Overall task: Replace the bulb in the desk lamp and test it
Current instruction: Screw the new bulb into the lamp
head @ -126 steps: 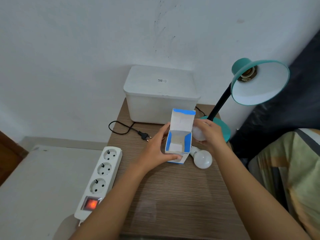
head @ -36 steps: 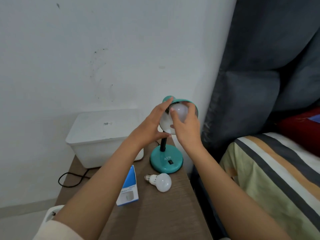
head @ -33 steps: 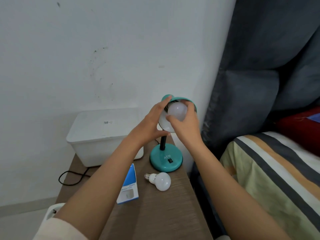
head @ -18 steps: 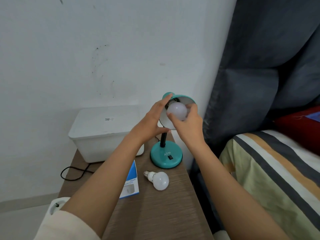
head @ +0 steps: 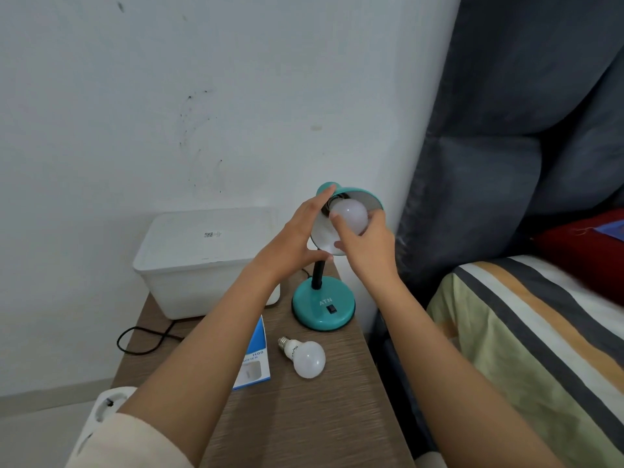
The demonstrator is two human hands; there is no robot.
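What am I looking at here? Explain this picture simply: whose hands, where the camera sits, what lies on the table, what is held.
There is no machine here. A person wears a camera on the head, looking down at their own two bare hands. The left hand steadies the teal lamp shade. The right hand grips a white bulb inside the shade. On the wooden table stand the lamp base and a white box; a spare bulb and a blue carton lie nearby.
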